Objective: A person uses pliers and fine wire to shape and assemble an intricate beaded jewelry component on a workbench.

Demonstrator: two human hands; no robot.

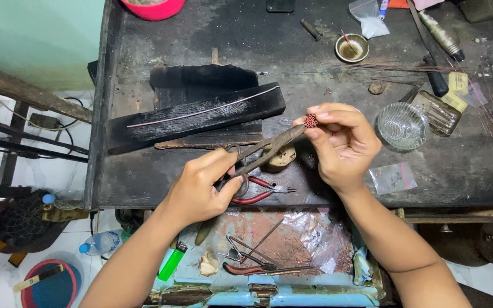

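The bead (pixel 311 121) is small, round, reddish and knobbly — pinched in the right hand (pixel 343 145) fingers above the bench (pixel 144 177). The left hand (pixel 201 188) fingers grip shears (pixel 263 151), tips meeting the bead — its far side is hidden.

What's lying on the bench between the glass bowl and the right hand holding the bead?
Nothing: in the head view, the dark bench top is bare between the glass bowl and the right hand.

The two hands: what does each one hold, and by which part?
Left hand holds metal scissors by the loop handles. Right hand pinches a small reddish bead-like piece between its fingers.
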